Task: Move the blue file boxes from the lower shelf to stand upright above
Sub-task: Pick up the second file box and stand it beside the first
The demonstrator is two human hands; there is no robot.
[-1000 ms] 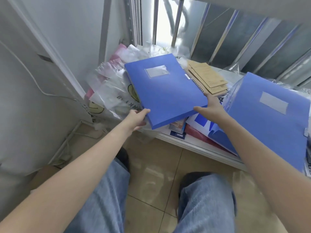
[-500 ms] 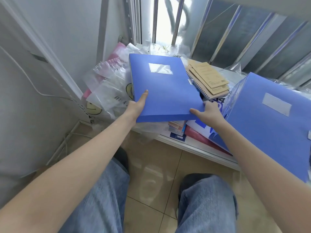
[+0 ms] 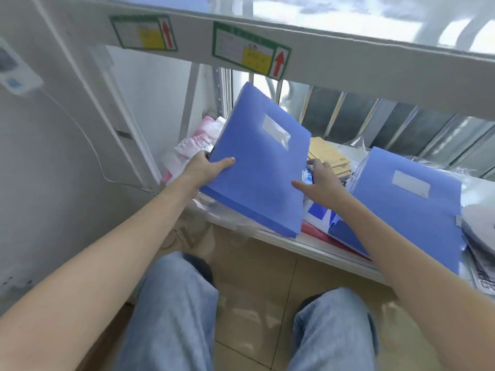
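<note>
A blue file box (image 3: 257,162) with a clear label pocket is lifted off the lower shelf (image 3: 316,247) and tilted, its far end raised. My left hand (image 3: 206,170) grips its left edge, thumb on top. My right hand (image 3: 318,183) holds its right edge, fingers partly behind the box. A second blue file box (image 3: 409,199) lies slanted on the lower shelf to the right. The front beam of the upper shelf (image 3: 348,62) crosses the top of the view.
Clear and pink plastic bags (image 3: 192,145) pile up at the shelf's left end. Brown envelopes (image 3: 329,156) lie behind the held box, red and printed papers (image 3: 318,218) under it. Window bars (image 3: 332,116) stand behind. My knees and tiled floor (image 3: 254,277) are below. The beam carries green stickers (image 3: 251,54).
Both hands have lifted the blue file box off the pile and tipped its far end up. My view has risen, bringing the upper shelf beam into sight.
</note>
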